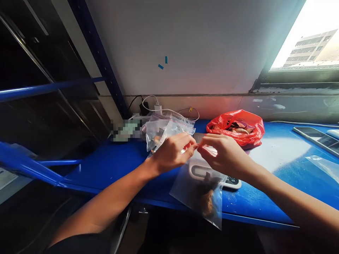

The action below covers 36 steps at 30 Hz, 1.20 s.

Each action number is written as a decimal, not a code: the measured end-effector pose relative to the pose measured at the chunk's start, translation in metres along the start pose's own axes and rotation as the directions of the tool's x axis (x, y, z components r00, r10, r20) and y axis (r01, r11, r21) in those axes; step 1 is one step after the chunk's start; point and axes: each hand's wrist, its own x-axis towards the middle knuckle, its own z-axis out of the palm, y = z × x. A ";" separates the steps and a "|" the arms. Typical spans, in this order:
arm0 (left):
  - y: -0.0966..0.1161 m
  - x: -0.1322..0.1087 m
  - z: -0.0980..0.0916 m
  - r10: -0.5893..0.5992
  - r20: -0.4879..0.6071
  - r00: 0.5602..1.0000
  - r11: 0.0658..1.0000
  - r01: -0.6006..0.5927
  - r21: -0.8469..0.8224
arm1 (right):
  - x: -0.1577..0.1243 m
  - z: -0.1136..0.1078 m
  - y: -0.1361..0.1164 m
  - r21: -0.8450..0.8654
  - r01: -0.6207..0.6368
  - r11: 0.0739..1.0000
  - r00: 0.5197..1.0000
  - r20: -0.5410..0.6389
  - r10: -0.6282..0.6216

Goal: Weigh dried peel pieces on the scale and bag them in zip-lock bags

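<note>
A clear zip bag (200,194) with brown dried pieces at its bottom hangs from both hands, in front of a white scale (235,184). My left hand (176,150) pinches the bag's top edge. Close beside it, my right hand (221,153) pinches the same edge, the fingertips of both hands almost touching. The bag hangs over the front edge of the blue table (113,165) and partly covers the scale. Behind my left hand lie several filled clear bags (169,127). An open red plastic bag (256,128) of dried pieces stands behind my right hand.
A phone (317,137) lies at the right, with a flat clear bag (324,165) nearer the front. A white charger (158,108) and cables are by the wall. Blue shelf bars (53,86) rise at the left. A window is at the upper right.
</note>
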 end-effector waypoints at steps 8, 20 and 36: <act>-0.004 0.001 -0.010 0.176 0.150 0.973 0.979 -0.158 -0.125 | -0.010 0.000 -0.008 0.031 0.066 0.997 0.998 0.005 -0.066; -0.004 0.006 -0.029 -0.057 0.063 0.996 0.972 0.070 -0.224 | -0.033 -0.028 0.018 0.141 0.027 0.990 1.000 -0.001 -0.027; -0.121 0.040 -0.061 -0.556 -0.155 0.817 0.811 0.574 0.112 | -0.035 -0.069 0.154 -0.198 -0.272 0.942 0.959 -0.144 0.246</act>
